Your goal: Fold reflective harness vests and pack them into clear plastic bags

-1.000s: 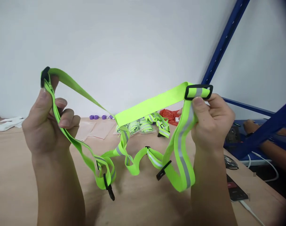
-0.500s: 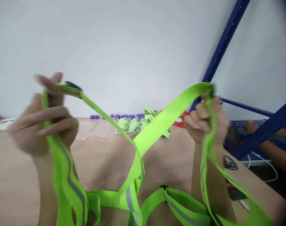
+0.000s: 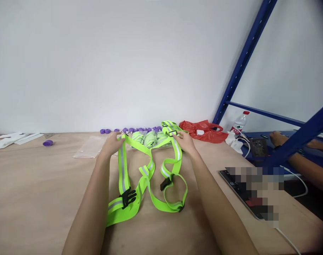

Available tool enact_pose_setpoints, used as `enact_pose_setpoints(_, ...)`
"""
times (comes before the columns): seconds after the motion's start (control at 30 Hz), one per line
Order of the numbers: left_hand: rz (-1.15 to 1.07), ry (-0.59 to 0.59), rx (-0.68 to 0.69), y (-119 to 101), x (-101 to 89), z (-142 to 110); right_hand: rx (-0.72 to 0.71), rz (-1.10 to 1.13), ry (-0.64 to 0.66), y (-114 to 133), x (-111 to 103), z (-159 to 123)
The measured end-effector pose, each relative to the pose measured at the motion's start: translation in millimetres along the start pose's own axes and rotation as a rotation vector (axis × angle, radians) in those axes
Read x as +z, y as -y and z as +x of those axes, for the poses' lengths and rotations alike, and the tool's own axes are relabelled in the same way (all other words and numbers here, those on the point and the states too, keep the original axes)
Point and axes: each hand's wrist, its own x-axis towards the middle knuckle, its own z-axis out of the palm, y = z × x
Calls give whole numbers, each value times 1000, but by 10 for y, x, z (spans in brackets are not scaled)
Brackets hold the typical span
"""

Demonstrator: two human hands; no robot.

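Note:
A neon-green reflective safety harness (image 3: 123, 163) with grey stripes lies spread on the wooden table (image 3: 39, 191). My left hand (image 3: 113, 143) pinches its upper left strap near a black slider. At the upper right, my right hand (image 3: 185, 141) grips the other shoulder strap beside its slider. Toward me lie a black pronged buckle half (image 3: 128, 197) on the left and a black buckle socket (image 3: 166, 184) on the right. Just beyond the harness, rolled green straps in clear bags (image 3: 151, 139) sit close to both hands.
Several purple round pieces (image 3: 140, 129) line the wall; one purple piece (image 3: 47, 143) lies left. Clear plastic bags (image 3: 88, 147) are by my left hand. A red bag (image 3: 204, 131), a bottle (image 3: 239, 122) and a phone (image 3: 238, 193) are right. Another person's arm (image 3: 305, 166) shows beyond the blue frame (image 3: 246, 53).
Both hands have moved down and away from me, bringing the harness from up in the air onto the table. Its straps now lie flatter, and both buckle halves are in view.

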Motion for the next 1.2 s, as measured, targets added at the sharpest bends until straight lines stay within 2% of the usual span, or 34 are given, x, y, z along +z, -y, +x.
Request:
enact_pose_setpoints(0.07,98,-32,-28,0,-39,4,25,-7,-16,27,-63,22)
enact_pose_setpoints(0.13,152,-19,-3,-67,-87,-37,0,8,-32,164,-186,18)
enact_pose_setpoints(0.23,189,144,155,-287,-128,-188,-139,70,-17,512,-382,-96)
enact_pose_setpoints(0.3,197,299,272,-470,-116,-316,-224,109,91,736,-428,-265)
enact_pose_setpoints(0.4,203,405,340,-685,-56,-457,-357,55,409,888,-287,-629)
enact_pose_setpoints(0.47,229,426,373,-752,-17,-490,-500,-111,542,838,-103,-882)
enact_pose_setpoints(0.57,275,435,415,-761,19,-480,-632,-468,592,633,128,-1154)
enact_pose_setpoints(0.67,283,443,416,-755,43,-480,-526,-656,579,434,184,-1248)
enact_pose_setpoints(0.73,277,465,422,-775,69,-508,-450,-684,547,334,149,-1241)
enact_pose_setpoints(0.83,296,504,428,-819,167,-558,-414,-674,489,176,87,-1187)
enact_pose_setpoints(0.9,317,532,441,-833,294,-569,-361,-499,404,39,76,-1141)
enact_pose_setpoints(1.03,308,612,497,-792,663,-533,-112,319,194,-233,125,-1071)
enact_pose_setpoints(1.07,295,618,513,-771,764,-520,-61,466,167,-278,141,-1063)
enact_pose_setpoints(1.13,251,591,525,-720,954,-496,-4,622,132,-327,164,-1056)
enact_pose_setpoints(1.2,181,555,528,-666,1109,-475,4,655,107,-329,171,-1055)
